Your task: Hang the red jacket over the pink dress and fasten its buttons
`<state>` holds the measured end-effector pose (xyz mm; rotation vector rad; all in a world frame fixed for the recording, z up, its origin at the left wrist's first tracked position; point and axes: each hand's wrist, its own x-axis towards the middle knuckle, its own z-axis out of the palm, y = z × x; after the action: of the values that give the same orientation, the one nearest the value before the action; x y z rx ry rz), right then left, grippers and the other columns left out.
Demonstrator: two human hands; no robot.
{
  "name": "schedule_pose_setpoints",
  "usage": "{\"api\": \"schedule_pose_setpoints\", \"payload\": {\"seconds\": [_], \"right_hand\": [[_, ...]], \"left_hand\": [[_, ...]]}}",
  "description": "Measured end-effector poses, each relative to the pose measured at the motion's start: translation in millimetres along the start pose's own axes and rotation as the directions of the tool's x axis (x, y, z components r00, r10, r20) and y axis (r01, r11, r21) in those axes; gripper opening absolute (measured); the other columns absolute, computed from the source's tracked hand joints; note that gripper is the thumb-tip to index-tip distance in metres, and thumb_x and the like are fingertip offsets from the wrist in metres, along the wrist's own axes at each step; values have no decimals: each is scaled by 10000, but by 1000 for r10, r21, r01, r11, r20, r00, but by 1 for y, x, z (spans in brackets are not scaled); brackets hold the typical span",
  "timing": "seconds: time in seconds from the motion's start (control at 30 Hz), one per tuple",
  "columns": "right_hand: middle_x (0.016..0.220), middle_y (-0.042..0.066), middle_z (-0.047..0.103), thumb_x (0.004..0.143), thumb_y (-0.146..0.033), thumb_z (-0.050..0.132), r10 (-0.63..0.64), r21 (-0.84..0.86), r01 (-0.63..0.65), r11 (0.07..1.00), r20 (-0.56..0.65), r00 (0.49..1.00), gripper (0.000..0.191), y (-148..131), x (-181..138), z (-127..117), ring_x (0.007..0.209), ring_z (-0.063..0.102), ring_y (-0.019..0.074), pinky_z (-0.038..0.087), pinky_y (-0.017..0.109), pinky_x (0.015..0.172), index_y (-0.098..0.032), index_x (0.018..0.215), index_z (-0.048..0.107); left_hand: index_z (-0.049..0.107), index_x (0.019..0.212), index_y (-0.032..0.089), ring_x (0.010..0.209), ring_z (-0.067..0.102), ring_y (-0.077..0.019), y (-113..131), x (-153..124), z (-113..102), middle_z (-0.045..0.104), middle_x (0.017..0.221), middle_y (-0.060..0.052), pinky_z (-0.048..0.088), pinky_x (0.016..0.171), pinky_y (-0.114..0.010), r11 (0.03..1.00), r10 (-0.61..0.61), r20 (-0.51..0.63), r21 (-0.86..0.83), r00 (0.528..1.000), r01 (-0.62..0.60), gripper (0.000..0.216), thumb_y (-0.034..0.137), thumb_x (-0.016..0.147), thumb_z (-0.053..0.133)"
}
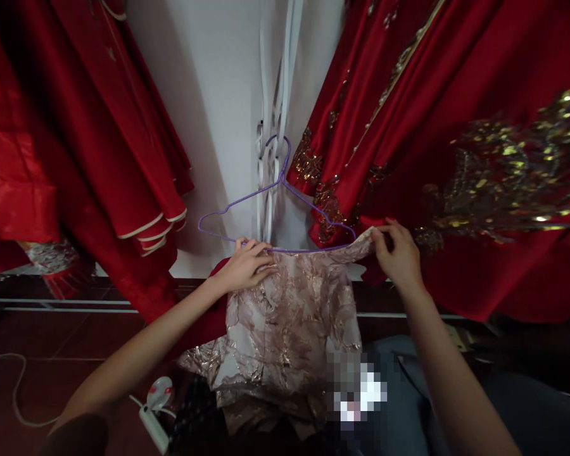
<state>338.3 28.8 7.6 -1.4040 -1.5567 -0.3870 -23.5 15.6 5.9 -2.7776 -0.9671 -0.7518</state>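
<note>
A purple wire hanger (pixel 247 206) hangs by its hook from white straps (pixel 275 95) on the wall. A pale pink garment with gold pattern (pixel 289 323) is folded over the hanger's bottom bar. My left hand (pixel 247 265) lies on the garment's top edge at the bar, fingers curled over cloth and wire. My right hand (pixel 399 253) pinches the garment's right top corner near the hanger's right end.
Red satin garments hang on the left (pixel 90 139), and red ones with gold embroidery on the right (pixel 456 145). A white wall (pixel 209 95) is behind. On the dark red floor lie a white power strip (pixel 154 427) and a white cord (pixel 14 392).
</note>
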Motion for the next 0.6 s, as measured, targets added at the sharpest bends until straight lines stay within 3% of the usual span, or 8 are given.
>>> {"api": "schedule_pose_setpoints", "payload": {"seconds": [0.3,0.5,0.6], "right_hand": [[1098,155,593,888,-445,410,2,15,-2,1000,-6,1000,279,-13,3,-9,1065,540,310,415,435,931,-238,939,590],[1038,124,599,899,-409,399,-78,66,80,995,-28,997,273,-52,21,2,1017,543,278,426,423,880,-214,940,586],[934,99,620,918,-412,358,-86,81,83,993,30,996,289,-72,31,14,909,570,250,425,401,827,-222,939,575]], "left_hand": [[665,938,245,972,442,-233,2,-6,-5,564,1073,-76,271,893,-439,999,3,8,42,1000,-3,302,426,896,428],[643,937,218,1019,444,-249,20,9,11,526,1165,-93,284,878,-453,998,8,9,57,1000,-9,297,399,910,409],[618,963,211,1006,458,-237,35,20,18,535,1163,-87,299,862,-434,1000,7,-9,11,1000,-7,306,397,923,379]]}}
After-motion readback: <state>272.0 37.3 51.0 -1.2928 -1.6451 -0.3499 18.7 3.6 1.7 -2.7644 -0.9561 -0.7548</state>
